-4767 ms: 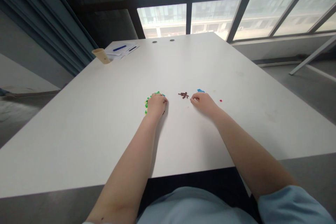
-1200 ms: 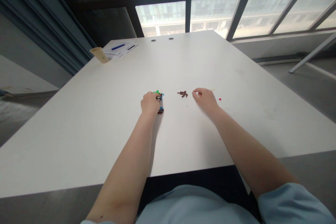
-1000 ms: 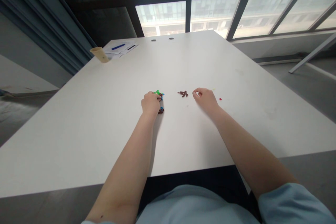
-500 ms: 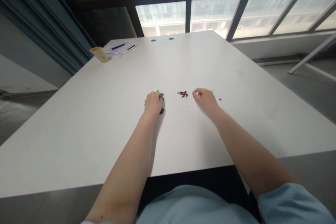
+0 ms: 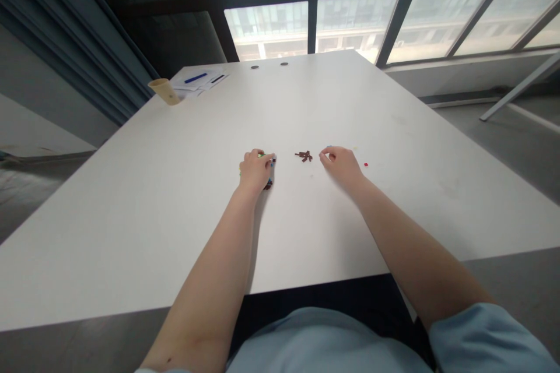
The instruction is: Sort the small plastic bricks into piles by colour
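My left hand [image 5: 254, 169] rests over a heap of small coloured pieces [image 5: 268, 185] that shows only at its edges, in green, yellow, blue and dark brown. A small dark piece [image 5: 274, 158] is at the tips of its thumb and forefinger, which look closed on it. To the right, several brown toy-brick pieces [image 5: 304, 155] lie loosely together between the two hands. Just beyond them is my right hand [image 5: 341, 162], low over the table with thumb and forefinger pinched together. Whatever its fingertips hold is too small to make out.
A small red piece [image 5: 366, 164] and a pale yellow one [image 5: 355, 148] lie right of my right hand. On the white table [image 5: 306, 233], a tilted paper cup [image 5: 164, 92], papers [image 5: 189, 85] and a blue pen [image 5: 195, 78] are at the far left.
The left forefinger has stretched out to the right, with a dark piece now at its tip. My right hand has stayed in nearly the same place and pose.
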A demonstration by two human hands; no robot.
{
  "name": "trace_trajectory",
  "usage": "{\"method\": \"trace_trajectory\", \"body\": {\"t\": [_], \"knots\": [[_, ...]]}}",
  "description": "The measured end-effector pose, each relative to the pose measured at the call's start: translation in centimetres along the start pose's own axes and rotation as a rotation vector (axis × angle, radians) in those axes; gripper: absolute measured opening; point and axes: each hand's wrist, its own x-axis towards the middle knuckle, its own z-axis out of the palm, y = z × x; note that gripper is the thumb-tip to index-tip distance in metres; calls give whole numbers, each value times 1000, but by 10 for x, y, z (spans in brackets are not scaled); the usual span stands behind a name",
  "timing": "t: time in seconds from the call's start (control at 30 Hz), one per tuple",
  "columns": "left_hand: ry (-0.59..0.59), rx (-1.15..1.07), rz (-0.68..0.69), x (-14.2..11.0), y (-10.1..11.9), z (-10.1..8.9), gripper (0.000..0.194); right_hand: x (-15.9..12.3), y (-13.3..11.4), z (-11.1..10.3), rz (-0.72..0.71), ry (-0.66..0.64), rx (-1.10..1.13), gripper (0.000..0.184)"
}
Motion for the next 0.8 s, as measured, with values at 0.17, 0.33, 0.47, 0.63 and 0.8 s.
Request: {"method": "trace_trajectory", "body": {"t": [0.17, 0.33, 0.47, 0.63, 0.8], "knots": [[-2, 14, 27, 2, 3, 2, 21, 0, 0, 0, 9, 0, -18, 27], [-4, 0, 61, 2, 6, -1, 20, 0, 1, 1, 11, -4, -17, 27], [-5, -31, 111, 1, 8, -2, 22, 0, 1, 1, 2, -2, -18, 26], [-25, -42, 131, 3, 8, 0, 18, 1, 0, 0, 2, -4, -12, 26], [-22, -214, 148, 4, 8, -1, 17, 1, 1, 0, -8, -4, -14, 26]]}}
